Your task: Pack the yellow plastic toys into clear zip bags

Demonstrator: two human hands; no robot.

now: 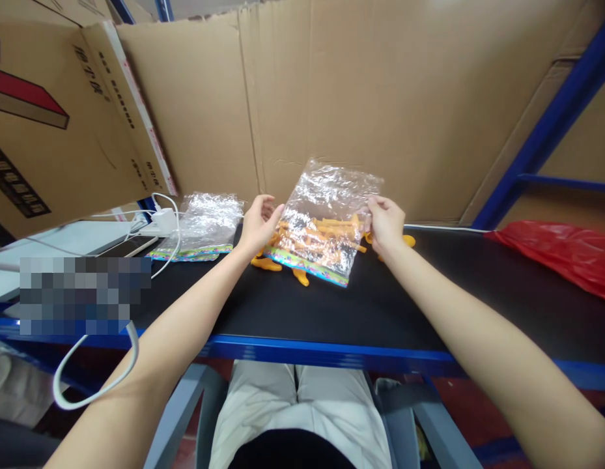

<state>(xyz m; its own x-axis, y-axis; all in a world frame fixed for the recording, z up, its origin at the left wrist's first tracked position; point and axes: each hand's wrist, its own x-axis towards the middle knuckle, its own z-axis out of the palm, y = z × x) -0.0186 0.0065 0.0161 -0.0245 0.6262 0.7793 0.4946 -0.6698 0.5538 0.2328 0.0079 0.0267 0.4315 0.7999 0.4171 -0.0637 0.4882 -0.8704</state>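
Observation:
A clear plastic bag (326, 215) with a colourful printed strip along its lower edge is held up over the black table top (370, 306). My left hand (258, 225) grips its left side and my right hand (384, 223) grips its right side. Several orange plastic pieces (326, 233) lie inside the bag. More orange pieces (266, 264) lie loose on the table under and beside it.
A stack of similar clear bags (207, 225) lies to the left. A white charger with cables (160, 221) and a phone (129, 246) sit further left. A red plastic bag (561, 251) lies at the right. Cardboard (355, 98) walls the back; a blue rail (331, 352) edges the front.

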